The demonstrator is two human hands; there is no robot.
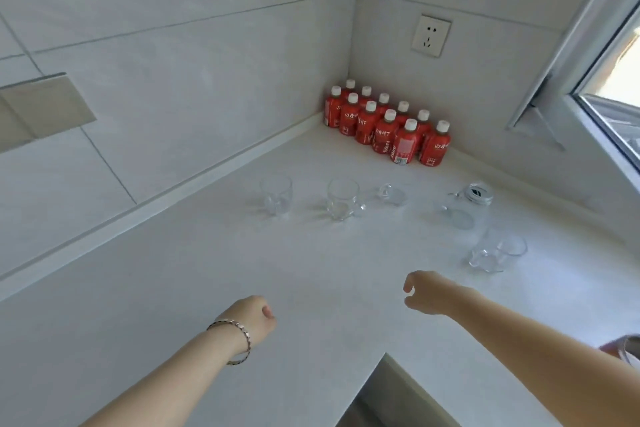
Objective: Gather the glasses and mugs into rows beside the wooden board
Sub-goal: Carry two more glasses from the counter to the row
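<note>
Several clear glass mugs stand scattered on the white counter [173, 288]. One mug [276, 196] is at the left, a second mug [343, 199] beside it, and a small low one [394, 193] further right. A clear jar with a metal-rimmed top [467, 206] stands at the right, with two more glasses [498, 251] close together in front of it. My left hand [254, 317], with a bracelet on the wrist, hovers over the counter with fingers curled and nothing in them. My right hand [427, 291] hovers near the pair of glasses, fingers loosely curled, empty. No wooden board is visible.
Several red bottles with white caps [384, 125] stand packed in the back corner. A wall socket [430, 35] sits above them and a window frame [588, 87] at the right. The counter's inner edge [384, 355] drops off near me. A reddish object [623, 347] shows at the right edge.
</note>
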